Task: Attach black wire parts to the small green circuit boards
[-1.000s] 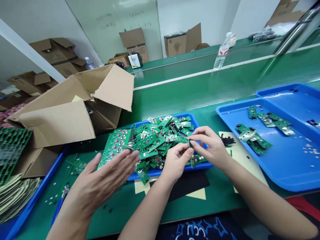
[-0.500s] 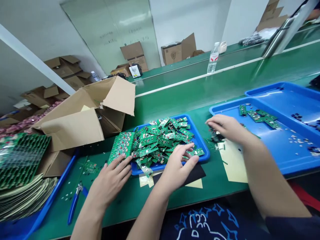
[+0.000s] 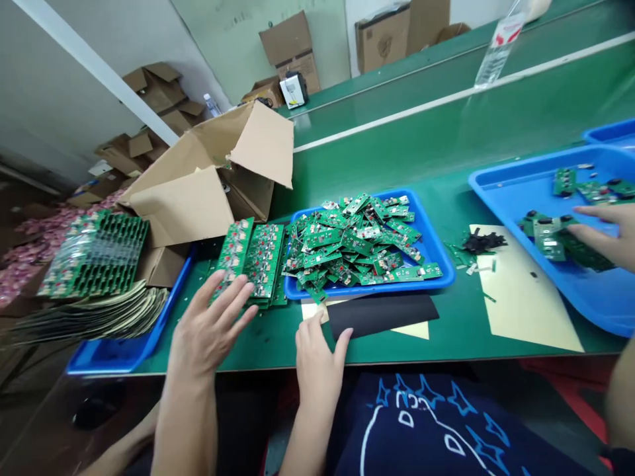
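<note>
My left hand [image 3: 317,360] is open, fingers and thumb apart, at the near edge of a black sheet [image 3: 384,316] on the table. Just beyond it, a blue tray [image 3: 446,281] is heaped with small green circuit boards [image 3: 342,241]. My right hand [image 3: 612,231], partly cut off and blurred, hovers over or touches circuit boards [image 3: 548,238] at a second blue tray [image 3: 496,192]. Its fingers look spread. A co-worker's hand [image 3: 203,330], fingers loosely spread, is at unsplit circuit board panels [image 3: 265,254] on the left.
A pile of thin black pieces [image 3: 483,241] lies by a cream sheet [image 3: 526,304]. An open cardboard box [image 3: 183,211] stands behind the panels. Wrapped board panels [image 3: 94,254] and stacked paper sheets [image 3: 99,314] sit far left. A water bottle [image 3: 499,53] stands at the back.
The view has shifted. My left hand has drawn back from the boards in the tray to the black sheet. My right hand has moved from the black pile to the right tray.
</note>
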### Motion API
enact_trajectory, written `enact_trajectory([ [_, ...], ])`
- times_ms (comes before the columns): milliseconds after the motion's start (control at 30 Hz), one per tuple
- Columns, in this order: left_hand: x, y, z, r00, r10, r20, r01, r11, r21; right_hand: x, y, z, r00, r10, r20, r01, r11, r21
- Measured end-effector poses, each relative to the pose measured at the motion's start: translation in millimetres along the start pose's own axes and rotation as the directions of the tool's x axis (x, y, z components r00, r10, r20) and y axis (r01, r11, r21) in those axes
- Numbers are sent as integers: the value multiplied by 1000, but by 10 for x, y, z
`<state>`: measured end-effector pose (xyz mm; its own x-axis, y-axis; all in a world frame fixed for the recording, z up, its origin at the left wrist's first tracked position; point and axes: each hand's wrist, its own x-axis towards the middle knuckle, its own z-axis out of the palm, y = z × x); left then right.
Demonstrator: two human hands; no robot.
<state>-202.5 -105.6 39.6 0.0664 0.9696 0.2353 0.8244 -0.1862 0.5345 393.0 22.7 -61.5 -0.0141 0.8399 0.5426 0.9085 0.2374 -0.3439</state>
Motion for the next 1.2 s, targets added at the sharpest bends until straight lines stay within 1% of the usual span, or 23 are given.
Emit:
enact_trajectory([
  [33, -93, 131, 80, 999, -51, 1, 51, 995, -87, 5, -109, -22, 1000, -21, 20, 22, 997, -77],
  [67, -176, 264, 210, 995, -96, -9, 93, 980, -173, 7, -282, -46, 999, -45, -19, 43, 994, -99],
  [100, -244, 393, 381, 989, -150, 0, 145, 960, -241, -2, -516, -69, 998, -58, -12, 57, 995, -82],
  [133, -293, 510, 579, 982, -191, 18, 187, 935, -303, -28, -797, -86, 996, -90, 8, 90, 996, -29],
  [167, -324, 611, 786, 977, -211, 40, 212, 918, -336, -73, -1105, -92, 991, -121, 59, 117, 991, 68],
  [200, -339, 691, 984, 971, -234, 55, 237, 900, -366, -138, -1420, -81, 971, -192, 143, 160, 965, 210],
  [233, -343, 750, 1159, 965, -255, 66, 260, 882, -394, -219, -1720, -53, 939, -288, 188, 206, 909, 362],
  [267, -341, 791, 1302, 958, -275, 75, 281, 864, -419, -313, -1988, -7, 897, -376, 232, 233, 849, 474],
  [333, -338, 829, 1485, 945, -316, 90, 320, 824, -467, -507, -2397, 122, 800, -504, 325, 246, 770, 589],
  [367, -341, 836, 1533, 937, -335, 98, 338, 803, -490, -594, -2534, 194, 785, -525, 328, 234, 742, 628],
  [400, -350, 840, 1561, 930, -353, 104, 354, 782, -512, -665, -2633, 265, 782, -527, 332, 218, 730, 647],
  [467, -377, 851, 1585, 916, -386, 115, 381, 741, -552, -754, -2745, 386, 801, -514, 307, 218, 728, 650],
  [567, -417, 888, 1599, 898, -421, 125, 407, 690, -599, -769, -2808, 502, 818, -497, 288, 244, 754, 610],
  [667, -434, 936, 1606, 888, -437, 146, 422, 647, -635, -728, -2852, 561, 806, -512, 297, 277, 770, 574],
  [733, -437, 956, 1598, 888, -431, 160, 422, 626, -656, -699, -2882, 585, 794, -528, 300, 302, 772, 559],
  [767, -437, 960, 1589, 893, -420, 160, 415, 632, -655, -685, -2896, 594, 784, -540, 305, 309, 766, 563],
  [833, -436, 957, 1565, 913, -379, 155, 387, 677, -626, -652, -2919, 609, 749, -573, 333, 301, 742, 599],
  [900, -431, 949, 1535, 934, -327, 143, 347, 739, -578, -612, -2936, 618, 707, -600, 373, 269, 717, 643],
  [967, -422, 942, 1509, 949, -287, 135, 313, 782, -539, -570, -2949, 626, 681, -606, 410, 219, 703, 676],
  [1100, -406, 942, 1485, 960, -252, 121, 278, 819, -501, -513, -2964, 639, 680, -584, 443, 118, 684, 720],
  [1200, -410, 934, 1500, 957, -258, 130, 288, 804, -521, -511, -2969, 648, 670, -591, 449, 136, 692, 709],
])
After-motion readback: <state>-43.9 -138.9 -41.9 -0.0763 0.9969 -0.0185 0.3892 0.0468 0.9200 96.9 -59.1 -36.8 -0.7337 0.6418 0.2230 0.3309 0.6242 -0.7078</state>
